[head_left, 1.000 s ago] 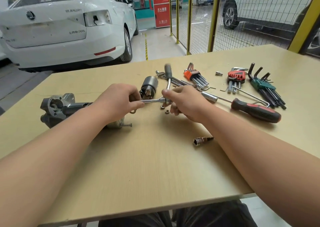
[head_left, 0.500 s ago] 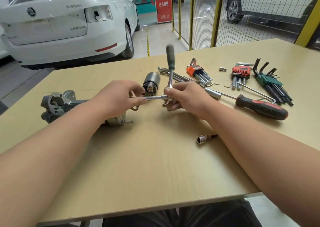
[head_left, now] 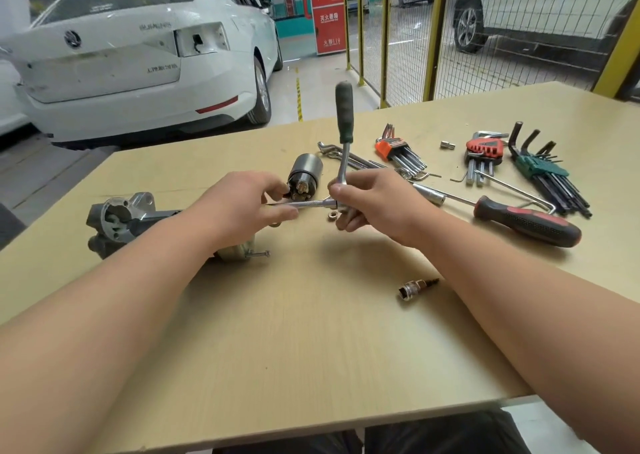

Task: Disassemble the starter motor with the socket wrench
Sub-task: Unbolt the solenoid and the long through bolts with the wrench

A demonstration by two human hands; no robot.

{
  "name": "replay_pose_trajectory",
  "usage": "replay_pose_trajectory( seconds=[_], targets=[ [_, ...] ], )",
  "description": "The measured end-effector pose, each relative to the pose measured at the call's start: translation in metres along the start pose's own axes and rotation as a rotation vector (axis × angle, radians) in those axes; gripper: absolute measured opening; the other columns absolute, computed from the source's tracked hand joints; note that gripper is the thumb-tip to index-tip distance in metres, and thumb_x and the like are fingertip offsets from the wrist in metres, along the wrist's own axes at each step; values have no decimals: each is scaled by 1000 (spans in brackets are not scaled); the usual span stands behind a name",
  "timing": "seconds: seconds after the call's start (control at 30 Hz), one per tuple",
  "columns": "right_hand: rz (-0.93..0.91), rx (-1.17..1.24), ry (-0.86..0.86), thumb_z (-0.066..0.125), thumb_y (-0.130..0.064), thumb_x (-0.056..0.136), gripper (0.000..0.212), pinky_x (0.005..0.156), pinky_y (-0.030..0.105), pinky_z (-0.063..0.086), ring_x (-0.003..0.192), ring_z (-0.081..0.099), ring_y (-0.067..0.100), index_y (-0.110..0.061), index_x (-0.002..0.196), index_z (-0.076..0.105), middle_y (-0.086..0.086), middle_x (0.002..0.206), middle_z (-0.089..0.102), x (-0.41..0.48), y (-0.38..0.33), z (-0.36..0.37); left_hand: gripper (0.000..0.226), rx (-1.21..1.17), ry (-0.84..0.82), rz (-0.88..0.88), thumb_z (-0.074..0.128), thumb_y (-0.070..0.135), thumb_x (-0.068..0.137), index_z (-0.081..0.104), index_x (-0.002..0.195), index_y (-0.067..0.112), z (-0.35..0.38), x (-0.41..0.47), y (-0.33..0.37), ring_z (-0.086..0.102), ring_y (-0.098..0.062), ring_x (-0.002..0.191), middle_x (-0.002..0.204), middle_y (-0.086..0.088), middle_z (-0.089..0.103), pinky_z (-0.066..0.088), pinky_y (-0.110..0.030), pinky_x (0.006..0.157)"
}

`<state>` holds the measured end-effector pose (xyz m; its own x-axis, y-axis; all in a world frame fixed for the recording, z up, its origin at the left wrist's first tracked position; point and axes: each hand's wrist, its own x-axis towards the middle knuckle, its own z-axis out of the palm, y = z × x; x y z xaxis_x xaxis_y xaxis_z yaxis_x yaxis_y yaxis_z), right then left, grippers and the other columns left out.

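Observation:
The starter motor (head_left: 117, 219) lies on its side at the left of the table, a long bolt (head_left: 258, 254) sticking out of its near end. The socket wrench (head_left: 344, 117) stands nearly upright, dark handle up. My right hand (head_left: 377, 204) grips its head. A chrome extension bar (head_left: 306, 205) runs left from the head, and my left hand (head_left: 242, 207) pinches its far end. The removed solenoid (head_left: 304, 175) lies just behind my hands. A loose nut (head_left: 331, 215) sits under the wrench head.
A red-handled nut driver (head_left: 526, 221) lies to the right. Behind it are hex key sets in orange (head_left: 398, 152), red (head_left: 485, 150) and green (head_left: 540, 173) holders. A loose socket bit (head_left: 415, 287) lies near my right forearm. Wrenches (head_left: 349, 159) lie behind the solenoid.
The wrench handle has swung up from leaning back to almost upright. Both hands have kept their hold on the wrench head and the extension bar.

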<state>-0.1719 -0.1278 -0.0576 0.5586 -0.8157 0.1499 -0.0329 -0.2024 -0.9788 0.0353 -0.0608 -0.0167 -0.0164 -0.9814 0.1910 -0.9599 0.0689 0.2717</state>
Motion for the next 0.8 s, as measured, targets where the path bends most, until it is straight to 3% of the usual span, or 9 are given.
replay_pose_trajectory(
  seconds=[0.1,0.17,0.27,0.33,0.43,0.53,0.63,0.73,0.8],
  targets=[
    [-41,-72,-20,62,-15,91,7,62,28,57,65,70,19,-17,87,68,-1,67,67,-1,-1,-3,27,117,7,51,47,38,94,68,92,22,0,0,-3,56,-7,71,75,8,65,41,-23,60],
    [-31,-92,-22,62,-16,91,7,62,28,56,66,70,20,-16,88,68,2,68,68,-1,0,-2,33,45,63,37,42,38,96,69,91,20,0,-3,-2,59,-11,74,77,4,67,43,-25,64],
    [-27,-80,-2,61,-16,92,8,60,26,56,64,70,19,-16,88,68,-4,62,67,-1,1,-1,60,-498,142,-119,26,54,96,69,84,15,-9,-5,0,65,-13,76,76,2,71,47,-28,69],
    [-28,-92,9,62,-17,91,7,62,28,57,65,71,19,-19,88,68,-3,65,69,-1,0,-1,76,-850,186,-263,14,56,96,64,71,5,-18,0,-2,58,-20,62,61,-5,65,44,-31,66],
    [-22,-118,7,61,-15,91,7,65,30,59,66,71,19,-17,90,68,10,75,71,-1,1,-1,48,-1134,299,-428,23,33,98,49,64,11,-23,5,-4,37,-19,51,48,-1,41,38,-33,60],
    [-39,-120,2,61,-14,91,7,64,30,59,64,70,19,-14,90,67,12,77,70,-1,1,-1,19,-889,260,-400,39,4,85,56,80,12,-20,7,-11,45,-19,61,68,-5,47,47,-33,65],
    [-48,-122,9,61,-13,91,6,63,30,59,63,70,19,-13,90,67,12,77,70,0,1,-1,24,-774,148,-348,39,2,86,62,88,10,-23,11,-13,57,-24,75,81,-8,60,51,-34,70],
    [-51,-129,15,62,-13,90,6,63,30,59,65,70,21,-11,93,67,11,76,70,1,1,-1,37,-434,-80,-280,35,38,98,67,86,22,-29,19,-18,64,-17,80,82,3,69,47,-28,67],
    [-43,-135,18,62,-14,90,6,63,29,58,65,71,22,-12,93,67,9,75,70,3,2,-2,55,-139,-251,-229,29,73,83,67,85,33,-32,23,-20,60,-4,83,85,16,66,42,-27,72]
  ],
)
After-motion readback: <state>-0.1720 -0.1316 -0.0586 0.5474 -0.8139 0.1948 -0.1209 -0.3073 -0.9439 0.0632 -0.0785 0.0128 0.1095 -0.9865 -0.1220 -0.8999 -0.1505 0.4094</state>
